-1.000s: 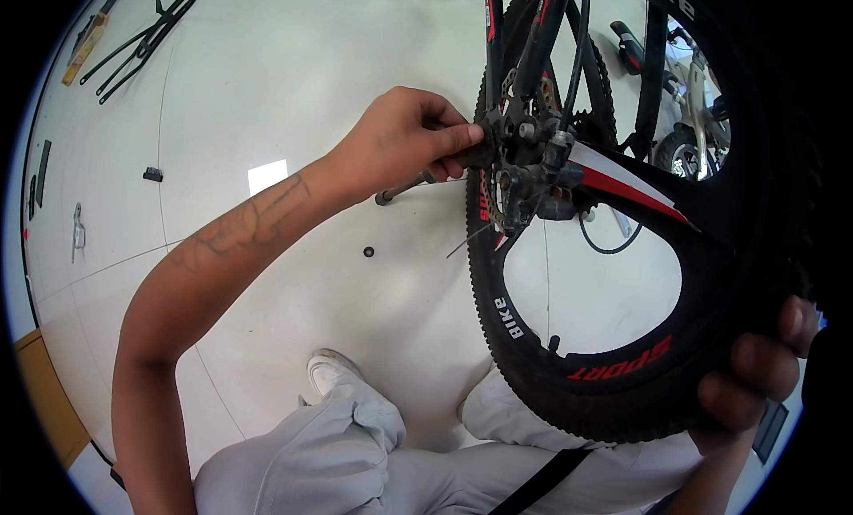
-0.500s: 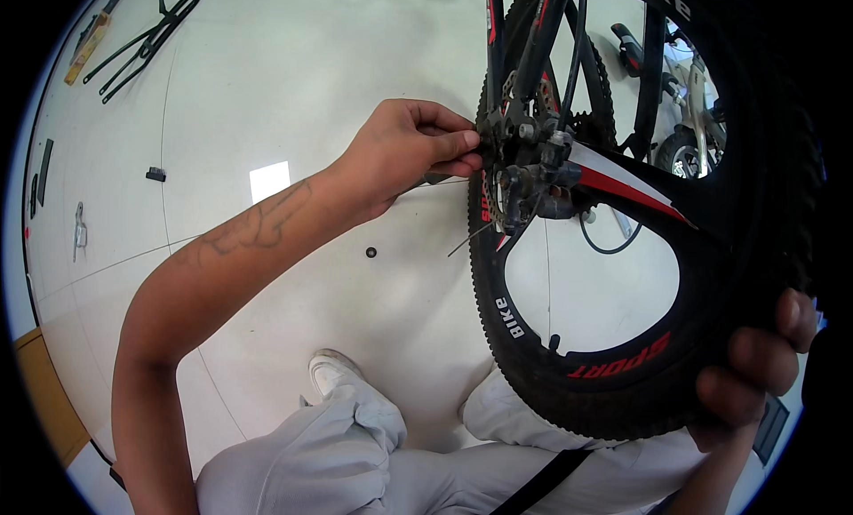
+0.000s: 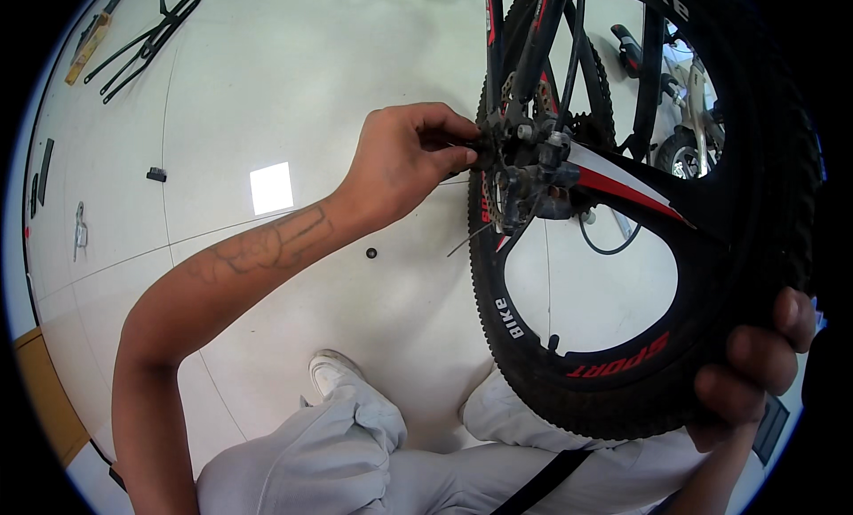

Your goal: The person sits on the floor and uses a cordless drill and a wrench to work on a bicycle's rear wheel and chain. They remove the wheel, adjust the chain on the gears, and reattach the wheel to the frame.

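A black bicycle wheel (image 3: 498, 355) with red and white spokes (image 3: 622, 182) stands on my right, joined to the dark frame (image 3: 551, 35). At its hub sit a brake caliper (image 3: 533, 186), a toothed disc rotor (image 3: 491, 213) and cables. My left hand (image 3: 413, 159) is pinched at the left side of the hub; what its fingertips hold is hidden and too small to name. My right hand (image 3: 746, 368) is wrapped round the tyre at the lower right.
Dark bicycle frame parts (image 3: 160, 39), a wooden-coloured piece (image 3: 87, 48), a small black block (image 3: 156, 175), a silver part (image 3: 80, 231) and a small black ring (image 3: 371, 253) lie on the tiled floor (image 3: 267, 328). Another bicycle (image 3: 693, 124) shows behind the wheel.
My left hand has shifted slightly down and left, its fingers curling more at the hub. The dark handle seen below it earlier is out of sight. My right hand has barely moved.
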Tool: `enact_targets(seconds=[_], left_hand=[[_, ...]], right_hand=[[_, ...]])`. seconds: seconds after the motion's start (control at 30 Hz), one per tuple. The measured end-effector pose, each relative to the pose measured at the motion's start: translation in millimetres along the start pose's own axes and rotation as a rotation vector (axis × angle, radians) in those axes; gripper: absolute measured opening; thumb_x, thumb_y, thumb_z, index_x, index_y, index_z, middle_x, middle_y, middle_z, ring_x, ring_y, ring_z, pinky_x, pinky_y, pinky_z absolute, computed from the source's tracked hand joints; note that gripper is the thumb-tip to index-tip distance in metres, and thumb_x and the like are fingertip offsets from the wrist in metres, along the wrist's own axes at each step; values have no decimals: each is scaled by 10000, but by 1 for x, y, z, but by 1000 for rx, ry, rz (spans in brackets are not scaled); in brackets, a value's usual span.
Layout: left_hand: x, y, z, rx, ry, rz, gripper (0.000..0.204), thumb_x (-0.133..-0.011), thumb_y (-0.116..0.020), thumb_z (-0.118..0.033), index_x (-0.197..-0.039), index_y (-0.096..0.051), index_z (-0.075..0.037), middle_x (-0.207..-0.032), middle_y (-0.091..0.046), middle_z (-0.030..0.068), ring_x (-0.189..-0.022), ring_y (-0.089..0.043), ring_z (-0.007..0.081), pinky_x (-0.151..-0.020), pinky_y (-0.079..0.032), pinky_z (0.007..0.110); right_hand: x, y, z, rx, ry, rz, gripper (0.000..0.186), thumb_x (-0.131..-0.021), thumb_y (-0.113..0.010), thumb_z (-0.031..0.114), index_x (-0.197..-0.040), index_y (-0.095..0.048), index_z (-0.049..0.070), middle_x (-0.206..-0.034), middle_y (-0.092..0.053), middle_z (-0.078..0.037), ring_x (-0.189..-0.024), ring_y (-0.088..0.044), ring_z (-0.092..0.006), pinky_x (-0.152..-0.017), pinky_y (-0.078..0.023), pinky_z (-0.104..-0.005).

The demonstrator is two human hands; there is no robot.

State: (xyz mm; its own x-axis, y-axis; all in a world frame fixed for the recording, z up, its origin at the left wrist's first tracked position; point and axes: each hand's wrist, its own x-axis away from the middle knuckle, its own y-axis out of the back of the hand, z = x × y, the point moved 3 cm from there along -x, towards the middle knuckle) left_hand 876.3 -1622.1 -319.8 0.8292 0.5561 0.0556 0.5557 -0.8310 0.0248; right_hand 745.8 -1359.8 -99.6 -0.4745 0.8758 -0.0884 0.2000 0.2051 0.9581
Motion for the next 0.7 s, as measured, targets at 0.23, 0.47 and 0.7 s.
enact_targets(seconds=[0.23,0.47,0.7], left_hand=[[3,3,-7,-106,39,-16,170,-844,-690,5,-1005,-690,58,-898,-721,118,-860,-694,153,-749,-569,280],[-1,4,-1,24,115,-2,185,-893,-678,-83,-979,-673,80,-829,-714,112,-747,-684,124,-655,-559,244],[-6,1,2,53,244,32,330,-978,-594,-241,-857,-644,62,-710,-657,89,-600,-620,115,-554,-532,244]], right_hand=[[2,-5,0,-9,5,-12,832,-693,-836,274,-1362,-346,215,-1385,-364,-89,-1401,-276,-372,-1092,-355,-496],[0,-4,0,-6,10,-11,825,-699,-832,269,-1361,-343,215,-1384,-363,-90,-1401,-275,-371,-1092,-358,-494],[1,-5,-2,-7,14,-15,819,-706,-828,265,-1361,-339,215,-1383,-362,-91,-1401,-275,-370,-1091,-361,-491]])
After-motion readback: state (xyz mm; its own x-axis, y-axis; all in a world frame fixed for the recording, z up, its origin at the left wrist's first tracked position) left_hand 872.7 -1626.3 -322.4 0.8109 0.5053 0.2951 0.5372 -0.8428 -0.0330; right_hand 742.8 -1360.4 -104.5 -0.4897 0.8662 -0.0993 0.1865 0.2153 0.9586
